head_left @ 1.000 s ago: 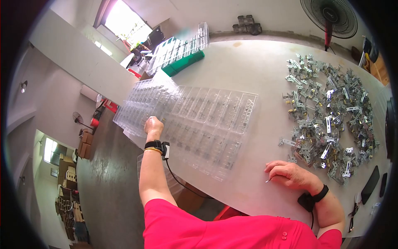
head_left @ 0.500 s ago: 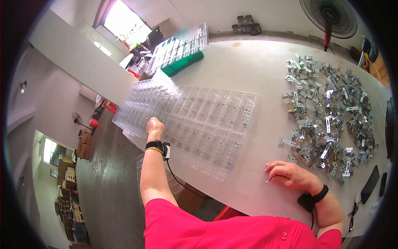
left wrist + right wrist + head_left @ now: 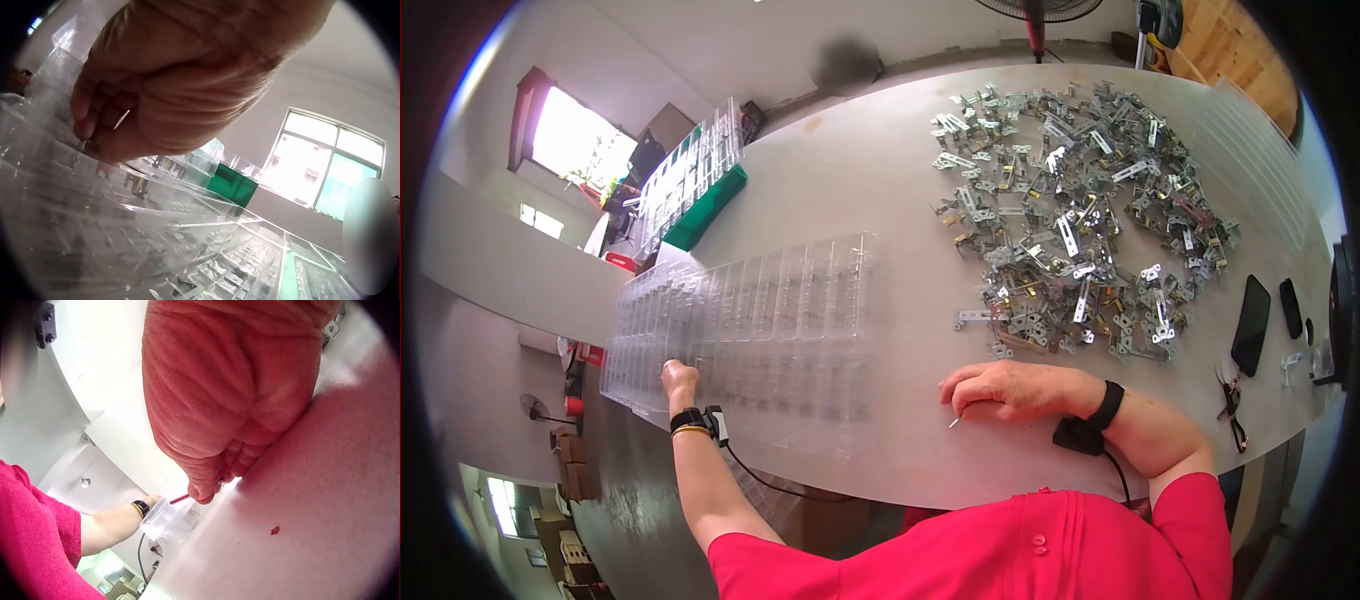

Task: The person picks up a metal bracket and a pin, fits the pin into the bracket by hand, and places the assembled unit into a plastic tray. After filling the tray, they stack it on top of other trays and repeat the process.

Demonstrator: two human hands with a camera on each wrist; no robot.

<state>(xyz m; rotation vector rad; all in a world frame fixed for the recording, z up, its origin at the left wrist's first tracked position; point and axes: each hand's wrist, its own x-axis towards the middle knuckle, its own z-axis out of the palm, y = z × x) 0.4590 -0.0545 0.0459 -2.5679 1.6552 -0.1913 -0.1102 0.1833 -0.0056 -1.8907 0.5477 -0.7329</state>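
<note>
My left hand [image 3: 681, 380] reaches to the near left part of the clear compartment trays [image 3: 820, 290]. In the left wrist view its fingers are curled, with thumb and fingertips [image 3: 84, 128] together around a small metal part [image 3: 89, 145] just over a tray; its kind I cannot tell. My right hand [image 3: 1010, 388] rests on the table in front of the metal pile. Between its thumb and curled fingers it holds a thin metal rod [image 3: 954, 423], whose tip sticks out toward the left. Small metal pieces [image 3: 140, 187] show inside the tray compartments.
A large pile of metal hinge-like brackets [image 3: 1080, 220] covers the right of the table [image 3: 900, 470]. Right of it lie a black phone [image 3: 1250, 325] and small cutters [image 3: 1230, 405]. More trays stand over a green bin [image 3: 708, 208] at the back left.
The head view has turned to the right, so the table and pile sit further left in it. My left hand stays at the trays and my right hand keeps its hold on the rod.
</note>
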